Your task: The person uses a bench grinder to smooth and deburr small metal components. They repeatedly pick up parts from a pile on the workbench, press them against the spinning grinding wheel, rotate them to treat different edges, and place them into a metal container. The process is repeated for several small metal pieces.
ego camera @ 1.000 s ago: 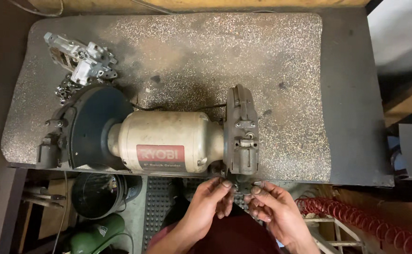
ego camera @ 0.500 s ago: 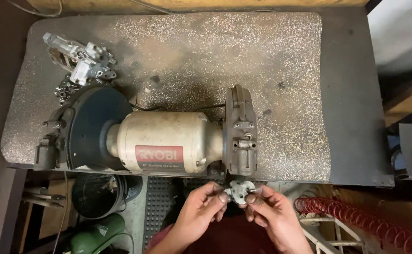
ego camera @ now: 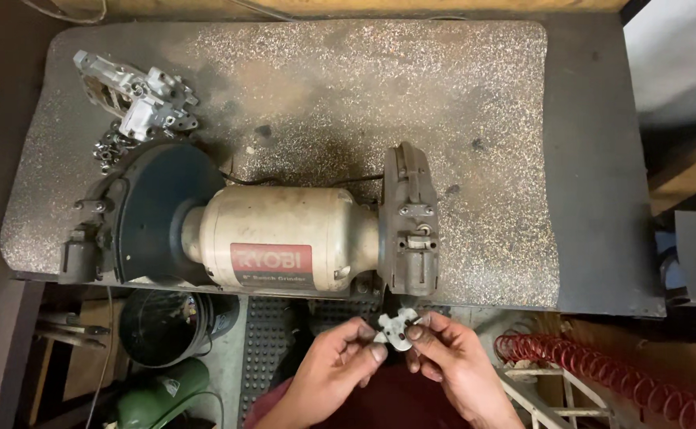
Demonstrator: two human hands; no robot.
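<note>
A small pale metal part (ego camera: 394, 327) with short lobes is pinched between both of my hands, just below the front edge of the workbench. My left hand (ego camera: 340, 364) grips its left side with thumb and fingertips. My right hand (ego camera: 441, 359) grips its right side. Directly above them stands a bench grinder (ego camera: 284, 238) with a cream motor body, a dark guard on its right wheel (ego camera: 410, 230) and a blue-black guard on its left wheel (ego camera: 156, 213).
A speckled grey mat (ego camera: 324, 87) covers the bench. A cluster of cast metal parts (ego camera: 137, 99) and small rings lies at its back left. Below the bench are a black bucket (ego camera: 165, 326), a green container (ego camera: 161, 396) and a red coiled hose (ego camera: 602, 373).
Both hands have drawn back from the grinder's right wheel and lowered a little. The small metal part, hidden by the fingers at first, now shows between the fingertips.
</note>
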